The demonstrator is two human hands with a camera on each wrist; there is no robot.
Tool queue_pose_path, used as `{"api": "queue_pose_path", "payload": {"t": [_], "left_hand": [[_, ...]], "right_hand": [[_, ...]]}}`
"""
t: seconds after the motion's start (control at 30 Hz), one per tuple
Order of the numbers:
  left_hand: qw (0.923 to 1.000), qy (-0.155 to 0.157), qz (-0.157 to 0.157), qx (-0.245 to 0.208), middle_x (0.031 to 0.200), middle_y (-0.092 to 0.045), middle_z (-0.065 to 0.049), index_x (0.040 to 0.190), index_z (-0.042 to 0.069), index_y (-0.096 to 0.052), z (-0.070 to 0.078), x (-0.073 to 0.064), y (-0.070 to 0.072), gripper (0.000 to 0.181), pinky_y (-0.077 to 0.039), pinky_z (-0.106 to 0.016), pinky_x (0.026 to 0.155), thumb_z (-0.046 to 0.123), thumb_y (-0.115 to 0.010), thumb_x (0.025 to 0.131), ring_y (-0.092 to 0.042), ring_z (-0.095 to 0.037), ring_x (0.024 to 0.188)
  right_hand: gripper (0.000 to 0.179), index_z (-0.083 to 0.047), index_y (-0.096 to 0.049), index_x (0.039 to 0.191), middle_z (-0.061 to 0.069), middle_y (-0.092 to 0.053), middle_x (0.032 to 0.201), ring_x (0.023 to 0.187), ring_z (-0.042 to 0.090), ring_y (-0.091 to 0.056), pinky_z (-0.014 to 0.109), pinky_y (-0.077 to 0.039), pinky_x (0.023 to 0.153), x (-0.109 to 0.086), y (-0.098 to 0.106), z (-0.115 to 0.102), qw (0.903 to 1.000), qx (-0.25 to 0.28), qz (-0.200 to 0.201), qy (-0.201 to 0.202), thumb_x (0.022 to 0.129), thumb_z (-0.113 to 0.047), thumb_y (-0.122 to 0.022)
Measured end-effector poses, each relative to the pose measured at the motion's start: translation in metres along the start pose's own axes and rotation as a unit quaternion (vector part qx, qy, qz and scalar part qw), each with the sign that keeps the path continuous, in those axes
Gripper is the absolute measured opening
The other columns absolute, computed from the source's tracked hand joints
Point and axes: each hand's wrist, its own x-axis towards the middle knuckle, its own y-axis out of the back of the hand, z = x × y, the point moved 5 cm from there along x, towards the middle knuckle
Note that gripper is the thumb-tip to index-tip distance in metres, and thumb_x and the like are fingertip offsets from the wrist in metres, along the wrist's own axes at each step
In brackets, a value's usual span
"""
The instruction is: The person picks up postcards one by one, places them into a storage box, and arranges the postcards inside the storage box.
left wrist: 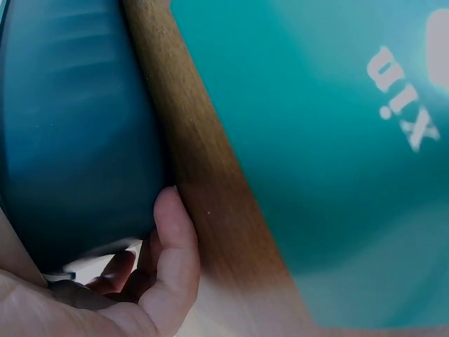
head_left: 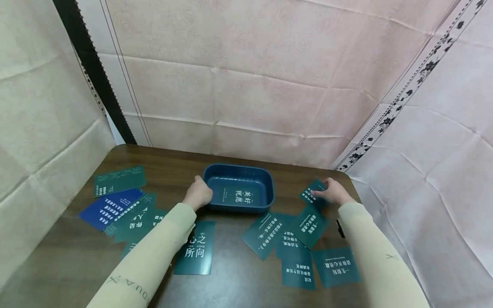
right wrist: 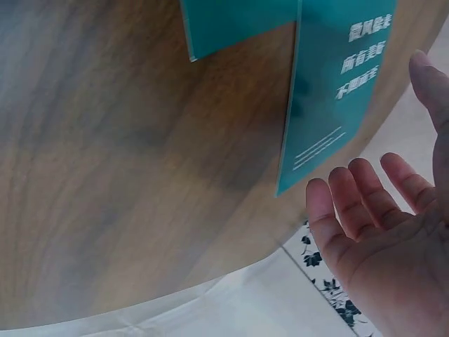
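Note:
A dark blue rectangular tray stands at the middle back of the table, with a green card lying in it. My left hand grips the tray's left end; in the left wrist view its fingers curl round the tray's side. At the back right, my right hand is over a small green card with white print. The right wrist view shows that hand with its fingers loosely bent and thumb apart beside the card, nothing between them.
Several overlapping green cards lie right of centre. At the left are more green cards and a blue card. Another green card lies by my left forearm. Pale cloth hangs behind the wooden table.

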Motion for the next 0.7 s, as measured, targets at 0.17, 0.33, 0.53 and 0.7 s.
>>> {"api": "queue_pose_path", "payload": {"t": [0.17, 0.33, 0.53, 0.7], "left_hand": [[1.0000, 0.004, 0.001, 0.001, 0.141, -0.037, -0.029, 0.150, -0.003, 0.007, 0.000, 0.000, 0.001, 0.075, -0.042, -0.055, 0.097, 0.011, -0.044, 0.098, -0.049, -0.038, 0.109], [1.0000, 0.002, 0.003, 0.002, 0.142, -0.037, -0.029, 0.151, -0.003, 0.007, -0.001, 0.003, 0.001, 0.074, -0.042, -0.055, 0.096, 0.012, -0.044, 0.098, -0.049, -0.037, 0.108], [1.0000, 0.001, 0.004, 0.001, 0.140, -0.038, -0.029, 0.150, -0.003, 0.006, -0.001, 0.003, 0.000, 0.074, -0.043, -0.053, 0.095, 0.012, -0.043, 0.098, -0.050, -0.036, 0.107], [1.0000, 0.002, 0.001, 0.004, 0.139, -0.039, -0.029, 0.150, -0.003, 0.006, -0.001, 0.002, -0.001, 0.073, -0.044, -0.053, 0.094, 0.012, -0.043, 0.098, -0.051, -0.036, 0.106]], "right_hand": [[0.089, 0.008, -0.031, 0.142, 0.034, -0.038, 0.136, 0.121, 0.047, -0.042, 0.060, -0.037, 0.098, 0.001, -0.003, 0.010, 0.9998, -0.010, -0.007, -0.013, 0.085, -0.049, -0.069], [0.097, 0.008, -0.026, 0.145, 0.037, -0.030, 0.137, 0.122, 0.051, -0.035, 0.065, -0.032, 0.099, 0.001, -0.005, 0.017, 0.9996, -0.013, -0.006, -0.024, 0.083, -0.053, -0.070], [0.106, 0.009, -0.020, 0.147, 0.038, -0.029, 0.137, 0.121, 0.052, -0.032, 0.068, -0.029, 0.099, 0.003, -0.010, 0.022, 0.9996, -0.012, -0.003, -0.024, 0.080, -0.057, -0.071], [0.113, 0.008, -0.010, 0.149, 0.038, -0.028, 0.139, 0.122, 0.052, -0.033, 0.067, -0.029, 0.099, 0.005, -0.018, 0.025, 0.9994, 0.014, -0.019, -0.025, 0.079, -0.058, -0.071]]}}
